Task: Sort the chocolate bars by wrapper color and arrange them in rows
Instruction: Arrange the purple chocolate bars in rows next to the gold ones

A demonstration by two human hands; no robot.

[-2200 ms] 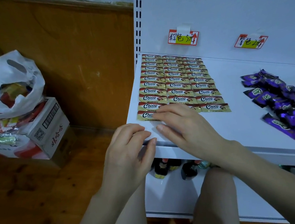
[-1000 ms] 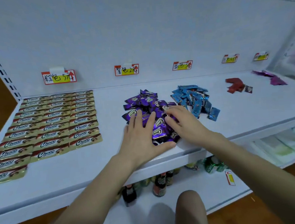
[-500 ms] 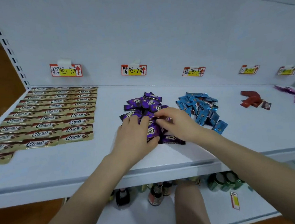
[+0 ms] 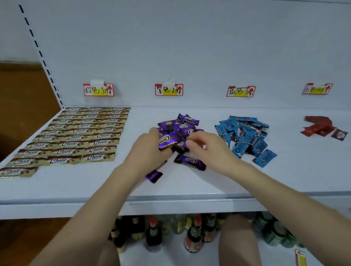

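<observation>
A heap of purple-wrapped chocolate bars (image 4: 182, 126) lies mid-shelf on the white shelf (image 4: 69, 188). My left hand (image 4: 146, 150) holds one purple bar (image 4: 168, 141) lifted at the heap's near side. My right hand (image 4: 207, 147) rests on the heap's right edge, fingers curled among the wrappers. Two purple bars lie loose in front: one (image 4: 190, 162) between my hands, another (image 4: 154, 175) under my left wrist. Gold bars (image 4: 79, 137) lie in neat rows at the left. A blue heap (image 4: 244, 135) and a few red bars (image 4: 318, 125) lie to the right.
Handwritten price tags (image 4: 169, 89) hang on the back panel above each group. Dark bottles (image 4: 192, 235) and green cans (image 4: 272, 230) stand on the lower shelf. My knees are below the shelf edge. A wooden wall is at the far left.
My hands left the gold rows and came to the purple heap. My left hand has picked one purple bar up, and two bars now lie loose in front of the heap.
</observation>
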